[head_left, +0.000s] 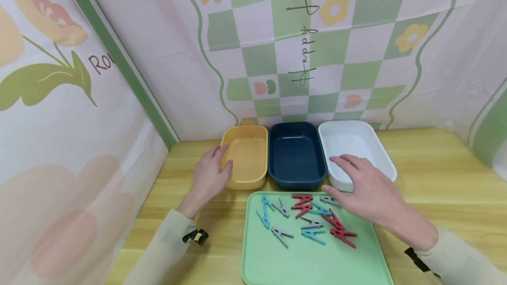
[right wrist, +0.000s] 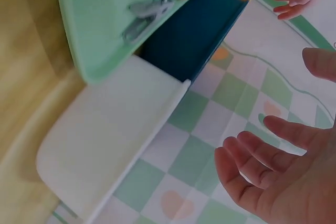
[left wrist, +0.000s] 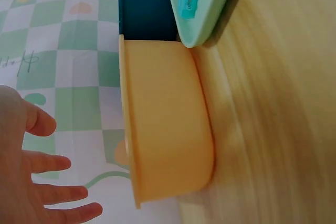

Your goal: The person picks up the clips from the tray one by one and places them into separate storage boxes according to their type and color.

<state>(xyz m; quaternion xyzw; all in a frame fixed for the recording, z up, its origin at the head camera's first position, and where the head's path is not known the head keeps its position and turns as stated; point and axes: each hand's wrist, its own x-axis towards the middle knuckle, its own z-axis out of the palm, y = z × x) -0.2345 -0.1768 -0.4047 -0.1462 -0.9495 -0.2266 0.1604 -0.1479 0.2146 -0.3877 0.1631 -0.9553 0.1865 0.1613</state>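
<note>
My left hand (head_left: 209, 174), fingers loosely spread, hovers at the left side of a yellow bin (head_left: 247, 162). In the left wrist view its fingertips stand apart from the bin's wall. The right hand (head_left: 366, 188) is over the near edge of a white bin (head_left: 350, 140), fingers relaxed and gripping nothing. Between those two bins stands a dark blue bin (head_left: 297, 155). In front lies a light green tray (head_left: 306, 262) with several clothespins scattered over its far half: red ones (head_left: 343, 235), light blue ones (head_left: 314, 235) and grey ones (head_left: 281, 235).
The three bins stand side by side on a wooden table (head_left: 443, 166), near the cloth backdrop (head_left: 253, 16) behind it. Another printed cloth (head_left: 59, 131) hangs along the left side. The tray's far edge is close to the bins' near walls.
</note>
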